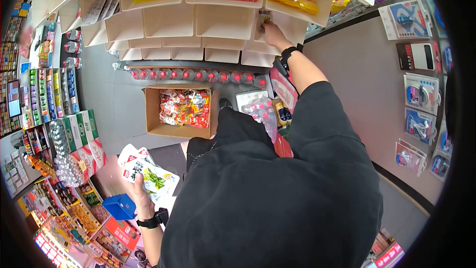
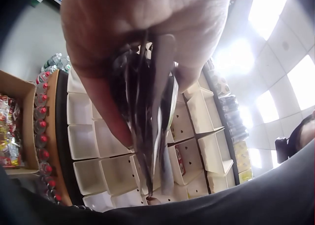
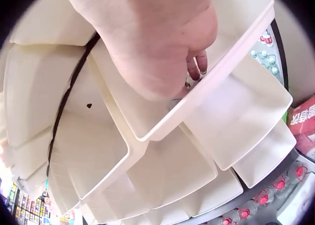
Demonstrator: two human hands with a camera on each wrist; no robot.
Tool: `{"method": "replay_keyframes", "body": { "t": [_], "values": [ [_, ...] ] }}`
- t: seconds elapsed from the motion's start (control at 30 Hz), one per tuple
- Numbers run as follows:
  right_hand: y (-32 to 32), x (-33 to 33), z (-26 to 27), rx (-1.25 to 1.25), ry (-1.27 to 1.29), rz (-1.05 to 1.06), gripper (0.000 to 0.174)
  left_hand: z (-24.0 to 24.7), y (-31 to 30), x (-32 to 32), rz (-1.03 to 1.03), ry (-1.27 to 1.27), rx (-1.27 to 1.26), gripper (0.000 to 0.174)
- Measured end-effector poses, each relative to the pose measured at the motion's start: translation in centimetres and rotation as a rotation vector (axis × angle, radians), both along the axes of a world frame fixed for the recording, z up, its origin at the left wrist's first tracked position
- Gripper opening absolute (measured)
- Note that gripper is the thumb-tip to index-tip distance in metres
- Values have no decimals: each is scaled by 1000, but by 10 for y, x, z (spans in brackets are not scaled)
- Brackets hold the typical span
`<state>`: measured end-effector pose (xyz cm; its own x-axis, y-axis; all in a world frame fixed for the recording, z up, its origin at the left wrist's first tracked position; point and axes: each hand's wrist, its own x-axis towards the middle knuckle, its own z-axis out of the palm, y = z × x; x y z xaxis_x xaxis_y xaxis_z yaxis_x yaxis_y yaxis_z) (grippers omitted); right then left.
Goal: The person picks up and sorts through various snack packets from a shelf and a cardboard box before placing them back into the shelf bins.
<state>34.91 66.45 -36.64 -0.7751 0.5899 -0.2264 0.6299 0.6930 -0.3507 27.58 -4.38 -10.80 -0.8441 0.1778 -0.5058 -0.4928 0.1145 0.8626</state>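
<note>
In the head view my left hand point(image 1: 141, 196) grips a fanned bunch of white packets point(image 1: 154, 181) with green pictures, at the lower left. The left wrist view shows the packets point(image 2: 150, 117) edge-on below the palm of that hand point(image 2: 142, 18). My right hand point(image 1: 275, 34) reaches into a white bin point(image 1: 287, 27) at the upper right, fingers curled at a small packet point(image 1: 263, 18). In the right wrist view the hand point(image 3: 157, 43) hides most of that packet behind the bin's front wall point(image 3: 211, 82).
Tiers of white bins point(image 1: 223, 22) fill the top, the upper ones holding red and yellow packs. On the floor are a cardboard box point(image 1: 153, 126) of small packs, a row of red-capped bottles point(image 1: 188, 74) and wrapped bottles point(image 1: 261, 111). Hanging goods point(image 1: 420, 94) line the right wall.
</note>
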Motion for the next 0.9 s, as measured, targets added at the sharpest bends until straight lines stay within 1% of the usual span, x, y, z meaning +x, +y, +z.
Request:
{"method": "replay_keyframes", "body": {
  "t": [0.03, 0.1, 0.13, 0.2, 0.23, 0.27, 0.37, 0.43, 0.47, 0.53, 0.57, 0.63, 0.7, 0.73, 0.77, 0.8, 0.87, 0.9],
  "values": [
    [2, -1, -2, -6, -1, 7, 46, 1, 1, 4, 3, 4, -2, 56],
    [-1, -6, 15, 110, -156, -35, 53, 13, 16, 14, 18, -8, 4, 57],
    [5, -6, 9, 106, -153, -28, 53, 17, 22, 17, 25, -15, 18, 58],
    [16, -5, 5, 148, -109, -13, 46, 14, 19, 23, 33, -3, 10, 59],
    [15, -12, 3, 142, -117, -16, 46, 10, 10, 8, 22, -4, 12, 59],
    [18, -13, 1, 138, -112, -8, 46, 12, 13, 12, 30, 1, 7, 59],
    [35, -15, -2, 86, -38, -29, 44, 16, 22, 22, 51, 2, 24, 60],
    [39, -10, -12, 31, 73, -19, 44, 16, 21, 26, 60, 14, 10, 60],
    [24, -18, -13, 34, 65, -32, 44, 14, 12, 5, 47, 6, 13, 60],
    [17, -22, -7, 146, 319, -124, 41, 15, 20, 2, 9, -1, 45, 60],
    [6, -26, 8, 157, 326, -124, 41, 21, 27, -1, -3, -66, 83, 64],
    [-53, -29, 58, 1, 394, -207, 35, 15, 41, -7, -40, -66, 108, 64],
    [-126, -25, 104, -371, 499, -270, 26, 13, 62, -17, -136, -55, 140, 63],
    [-170, -20, 148, -421, 571, -294, 31, 9, 73, -22, -165, -68, 158, 64],
    [-199, -13, 171, -393, 628, -266, 31, 2, 82, -27, -216, -65, 179, 63],
    [-219, -4, 184, -372, 660, -210, 30, -2, 91, -29, -267, -61, 197, 63],
    [-249, 11, 199, -617, 598, -225, 27, 13, 125, -28, -343, -48, 251, 62],
    [-258, 17, 200, -649, 592, -223, 26, 13, 136, -29, -386, -43, 271, 60]
  ]
}}
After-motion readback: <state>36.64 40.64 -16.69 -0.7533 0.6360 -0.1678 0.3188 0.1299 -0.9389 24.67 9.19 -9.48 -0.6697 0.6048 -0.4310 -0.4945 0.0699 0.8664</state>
